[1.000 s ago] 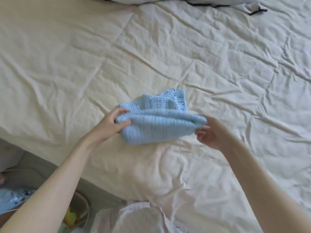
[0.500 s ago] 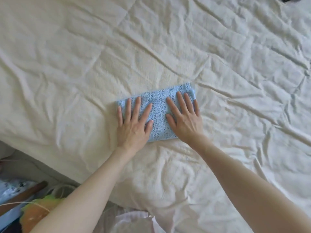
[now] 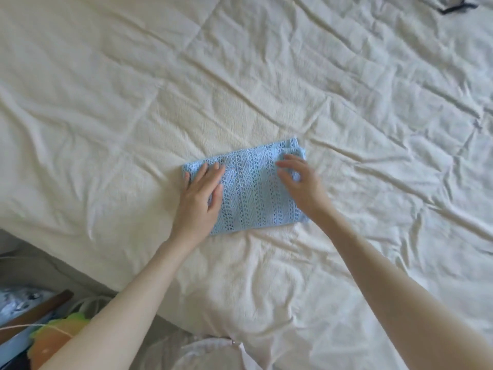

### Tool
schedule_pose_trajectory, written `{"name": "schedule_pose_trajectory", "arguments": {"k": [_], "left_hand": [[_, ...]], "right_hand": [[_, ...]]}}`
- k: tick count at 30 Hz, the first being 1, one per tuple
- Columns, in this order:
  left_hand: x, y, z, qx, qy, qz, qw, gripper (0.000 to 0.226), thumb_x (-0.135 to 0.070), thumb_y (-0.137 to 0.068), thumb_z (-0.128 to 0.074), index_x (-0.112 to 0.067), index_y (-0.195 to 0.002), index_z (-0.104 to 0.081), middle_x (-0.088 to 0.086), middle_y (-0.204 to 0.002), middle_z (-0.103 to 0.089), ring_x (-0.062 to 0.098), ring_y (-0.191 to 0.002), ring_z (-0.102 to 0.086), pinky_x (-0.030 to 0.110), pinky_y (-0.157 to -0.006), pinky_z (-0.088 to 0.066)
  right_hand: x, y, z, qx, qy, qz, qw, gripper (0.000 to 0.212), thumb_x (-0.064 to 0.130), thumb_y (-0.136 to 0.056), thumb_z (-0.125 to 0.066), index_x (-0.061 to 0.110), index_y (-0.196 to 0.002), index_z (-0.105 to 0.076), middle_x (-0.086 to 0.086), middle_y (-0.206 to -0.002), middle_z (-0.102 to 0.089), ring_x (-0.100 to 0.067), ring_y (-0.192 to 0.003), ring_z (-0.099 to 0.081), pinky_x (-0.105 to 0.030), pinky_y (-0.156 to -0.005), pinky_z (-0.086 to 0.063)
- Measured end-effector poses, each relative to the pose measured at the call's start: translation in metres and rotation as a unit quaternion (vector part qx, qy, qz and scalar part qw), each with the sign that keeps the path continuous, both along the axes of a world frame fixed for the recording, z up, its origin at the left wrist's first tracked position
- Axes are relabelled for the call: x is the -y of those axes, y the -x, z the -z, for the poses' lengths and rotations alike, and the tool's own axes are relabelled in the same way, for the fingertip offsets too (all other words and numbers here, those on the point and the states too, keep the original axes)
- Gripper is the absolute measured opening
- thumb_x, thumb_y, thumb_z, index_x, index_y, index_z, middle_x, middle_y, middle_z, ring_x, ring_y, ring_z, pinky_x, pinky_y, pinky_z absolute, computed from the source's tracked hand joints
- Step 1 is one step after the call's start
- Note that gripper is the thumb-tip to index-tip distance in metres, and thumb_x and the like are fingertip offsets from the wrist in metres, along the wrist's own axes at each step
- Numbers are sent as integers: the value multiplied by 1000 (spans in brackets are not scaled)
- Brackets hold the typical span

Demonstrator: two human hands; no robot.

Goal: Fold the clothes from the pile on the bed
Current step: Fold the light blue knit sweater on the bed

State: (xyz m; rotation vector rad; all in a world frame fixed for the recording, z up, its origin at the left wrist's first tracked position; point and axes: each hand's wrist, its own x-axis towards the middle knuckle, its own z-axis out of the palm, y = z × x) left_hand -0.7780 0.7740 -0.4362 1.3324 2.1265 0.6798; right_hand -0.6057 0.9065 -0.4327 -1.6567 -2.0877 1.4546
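Clutter sits nearest us at seven o'clock, off the edge of the bed [image 3: 80,89] — an orange-and-green object [image 3: 57,333] and a brown stick-like piece [image 3: 34,312] that we cannot identify. At six o'clock a pale, pinkish cloth [image 3: 202,353] lies at the frame's bottom edge; whether it is clothing waiting to be folded, we cannot tell.

Our forearms reach up from there to the middle of the cream bedspread, where the light blue knitted garment [image 3: 253,190] lies as a compact, flat rectangle. Our left hand [image 3: 200,198] rests on its nine o'clock end, fingers straight and close together, palm down, gripping nothing. Our right hand [image 3: 298,182] is over the three o'clock end with fingers loosely bent; it looks to be just touching or lifting off the knit, and it holds nothing.

We judge this piece folded — edges roughly square, layers stacked, only a final pat in hand.

Farther off, toward one o'clock at the top edge, a white item with a dark strap [image 3: 453,5] is barely in view. It may belong to the pile, which is otherwise out of frame, so how many clothes are left we cannot say.
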Motion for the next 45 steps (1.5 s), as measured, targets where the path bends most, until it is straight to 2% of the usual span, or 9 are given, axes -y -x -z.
{"name": "schedule_pose_trajectory", "arguments": {"k": [3, 6, 9, 13, 18, 22, 27, 37, 45], "left_hand": [[13, 23, -18, 91, -74, -205, 972, 28, -12, -95, -50, -5, -121, -59, -2, -117, -60, -2, -107, -55, 7, -96, -37], [19, 42, -13, 220, 7, -351, 910, 17, -19, -94, -55, -13, -109, -59, 10, -111, -63, 13, -92, -62, 27, -88, -50], [17, 42, -2, 340, 124, -340, 868, 22, -32, -93, -56, -14, -104, -57, 12, -105, -65, 19, -81, -63, 36, -77, -53], [10, 39, 2, 385, 157, -299, 859, 39, -38, -90, -58, -11, -117, -56, 7, -116, -65, 24, -101, -63, 42, -89, -51], [9, 39, 6, 440, 146, -324, 825, 32, -32, -91, -57, -11, -115, -51, 4, -101, -65, 16, -83, -66, 31, -65, -51], [10, 42, -1, 454, 149, -308, 823, 13, -29, -93, -56, -17, -97, -57, 1, -84, -66, 15, -68, -64, 36, -65, -52], [16, 44, -20, 446, 162, -274, 837, 7, -28, -93, -55, -23, -95, -59, -3, -79, -70, 16, -68, -67, 35, -62, -51], [79, 17, -97, 420, 196, -239, 853, 9, -29, -93, -54, -22, -95, -59, 4, -86, -65, 23, -74, -61, 34, -63, -48], [115, -110, -161, 401, 231, -124, 878, 12, -30, -94, -54, -19, -99, -58, 5, -86, -65, 22, -73, -62, 32, -61, -48]], "right_hand": [[-22, -19, -16, 21, 11, 232, 972, 23, 17, -89, -61, 13, -111, -66, -4, -113, -66, -13, -94, -60, -23, -82, -44], [-40, -38, -13, 52, 206, 260, 942, 43, 33, -85, -68, 8, -119, -61, -7, -111, -65, -19, -95, -60, -33, -87, -48], [-45, -40, -5, 25, 388, 209, 897, 45, 41, -84, -67, 7, -112, -64, -9, -108, -69, -24, -99, -66, -35, -85, -53], [-47, -39, 3, 9, 401, 195, 895, 34, 37, -84, -68, 8, -102, -64, -8, -104, -71, -20, -91, -69, -31, -69, -54], [-43, -37, 9, -8, 420, 214, 882, 57, 33, -80, -72, 1, -125, -56, -16, -116, -63, -31, -117, -58, -41, -84, -55], [-40, -38, 0, -42, 432, 186, 882, 51, 36, -74, -75, 12, -116, -61, -2, -109, -65, -19, -91, -69, -35, -69, -58], [-22, -44, -18, -63, 451, 166, 874, 54, 33, -69, -75, 15, -118, -59, -9, -114, -62, -26, -104, -63, -40, -84, -53], [81, -95, -79, -125, 467, 202, 852, 35, 30, -86, -66, 12, -115, -60, -4, -100, -68, -18, -87, -68, -30, -74, -53], [198, -240, -163, -175, 372, 322, 853, 30, 28, -89, -63, 12, -113, -62, -4, -101, -69, -19, -89, -67, -31, -72, -53]]}}
